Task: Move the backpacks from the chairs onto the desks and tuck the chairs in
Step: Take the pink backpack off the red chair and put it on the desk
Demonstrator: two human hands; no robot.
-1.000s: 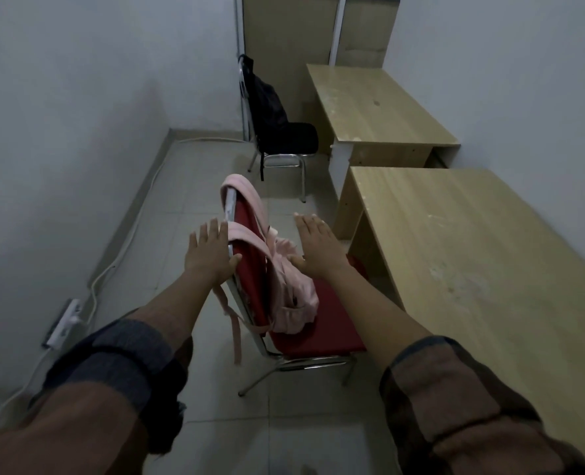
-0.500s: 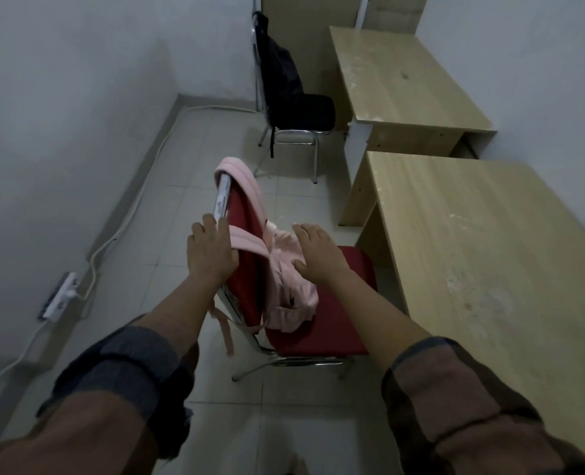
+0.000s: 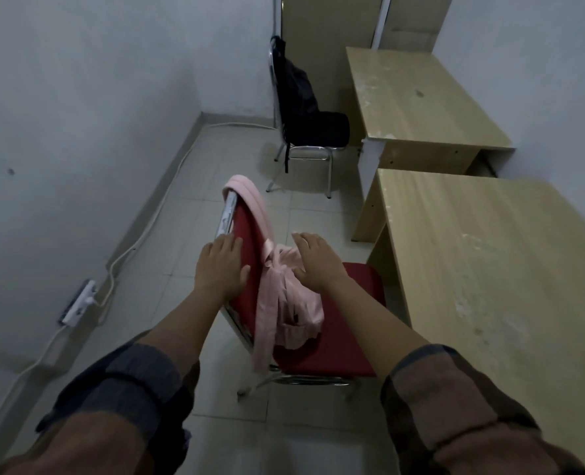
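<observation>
A pink backpack point(image 3: 298, 303) sits on a red chair point(image 3: 352, 341). One of its straps point(image 3: 250, 200) is hooked over the far corner of the backrest, and another hangs down the front. My left hand point(image 3: 221, 265) rests on the backrest's top edge, with the fingers laid over it and the thumb on the red front. My right hand point(image 3: 318, 265) lies flat with spread fingers on top of the pink backpack. The near desk point(image 3: 490, 269) stands right of the chair. Farther back, a black backpack point(image 3: 298, 87) leans on a black chair point(image 3: 322, 132) beside the far desk point(image 3: 418, 97).
A white power strip point(image 3: 78, 303) and its cable point(image 3: 140, 234) run along the left wall's base. Wooden panels point(image 3: 325, 46) stand against the back wall. Tiled floor lies open between the two chairs.
Both hands came down onto the red chair: the left slid onto the backrest edge, the right settled on the pink backpack. The near strap now hangs in front of the backrest.
</observation>
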